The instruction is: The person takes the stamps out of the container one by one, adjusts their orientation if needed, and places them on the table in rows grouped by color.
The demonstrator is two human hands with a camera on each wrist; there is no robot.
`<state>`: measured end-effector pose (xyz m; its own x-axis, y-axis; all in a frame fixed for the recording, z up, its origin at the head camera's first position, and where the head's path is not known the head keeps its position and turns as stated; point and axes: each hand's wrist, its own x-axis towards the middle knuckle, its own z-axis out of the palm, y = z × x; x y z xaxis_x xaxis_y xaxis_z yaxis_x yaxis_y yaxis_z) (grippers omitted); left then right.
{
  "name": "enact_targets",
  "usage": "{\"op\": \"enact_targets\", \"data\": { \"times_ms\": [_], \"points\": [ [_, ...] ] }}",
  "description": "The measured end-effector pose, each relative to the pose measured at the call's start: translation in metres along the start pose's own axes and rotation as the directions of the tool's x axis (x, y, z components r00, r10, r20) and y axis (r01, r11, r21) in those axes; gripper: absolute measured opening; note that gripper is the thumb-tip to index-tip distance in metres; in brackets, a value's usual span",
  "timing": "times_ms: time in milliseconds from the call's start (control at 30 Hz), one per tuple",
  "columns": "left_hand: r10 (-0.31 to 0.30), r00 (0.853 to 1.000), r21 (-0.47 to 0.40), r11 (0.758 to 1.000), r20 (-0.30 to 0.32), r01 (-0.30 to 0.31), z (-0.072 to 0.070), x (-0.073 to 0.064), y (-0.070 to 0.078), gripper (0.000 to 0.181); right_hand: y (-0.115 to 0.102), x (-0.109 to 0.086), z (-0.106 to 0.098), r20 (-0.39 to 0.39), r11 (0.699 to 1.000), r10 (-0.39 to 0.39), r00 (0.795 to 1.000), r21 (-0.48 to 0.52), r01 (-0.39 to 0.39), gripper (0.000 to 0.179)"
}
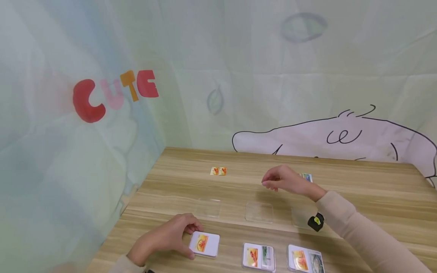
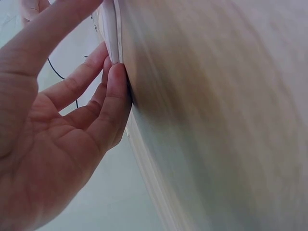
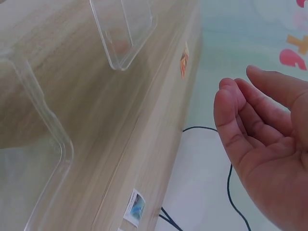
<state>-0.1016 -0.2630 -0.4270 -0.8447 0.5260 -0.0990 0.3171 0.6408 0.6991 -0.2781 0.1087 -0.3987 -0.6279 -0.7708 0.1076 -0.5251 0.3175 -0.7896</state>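
The white stamp card point(image 1: 209, 244), near the front left of the wooden table point(image 1: 174, 178), looks light, stiff and maybe slippery, best held by its edges, where the left hand point(image 1: 172, 236) pinches it, while the empty right hand point(image 1: 286, 180) hangs loosely bent.

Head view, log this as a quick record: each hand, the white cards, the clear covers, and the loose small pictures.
Left hand: fingers grip left white card
Right hand: above table, nothing visibly held
Left white card: one picture
Middle white card: two pictures
Right white card: two pictures
Clear covers: three, beyond white cards
Loose: two orange pictures, blue-green picture
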Motion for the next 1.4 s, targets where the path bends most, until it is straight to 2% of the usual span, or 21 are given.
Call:
{"op": "enact_targets", "data": {
  "times_ms": [333, 567, 1233, 1400],
  "points": [
    [0.001, 1.0, 0.002, 1.0, -0.005, -0.001, 0.001, 0.001, -0.002, 0.057, -0.008, 0.008, 0.017, 0.049, 0.999, -0.023, 0.999, 0.047, 0.021, 0.014],
    [0.007, 1.0, -0.006, 1.0, -0.001, -0.007, -0.001, 0.001, -0.002, 0.058, -0.019, 0.015, 0.028, 0.075, 1.0, -0.016, 0.997, 0.019, 0.015, 0.015],
    [-0.009, 1.0, -0.021, 1.0, 0.009, 0.009, -0.001, 0.001, -0.002, 0.057, -0.034, 0.036, 0.061, 0.179, 0.997, -0.064, 0.982, 0.057, 0.055, 0.013],
    [-0.011, 1.0, -0.028, 1.0, 0.011, 0.011, -0.001, 0.001, -0.002, 0.057, -0.037, 0.039, 0.068, 0.196, 0.998, -0.055, 0.979, 0.049, 0.046, 0.015]
  ]
}}
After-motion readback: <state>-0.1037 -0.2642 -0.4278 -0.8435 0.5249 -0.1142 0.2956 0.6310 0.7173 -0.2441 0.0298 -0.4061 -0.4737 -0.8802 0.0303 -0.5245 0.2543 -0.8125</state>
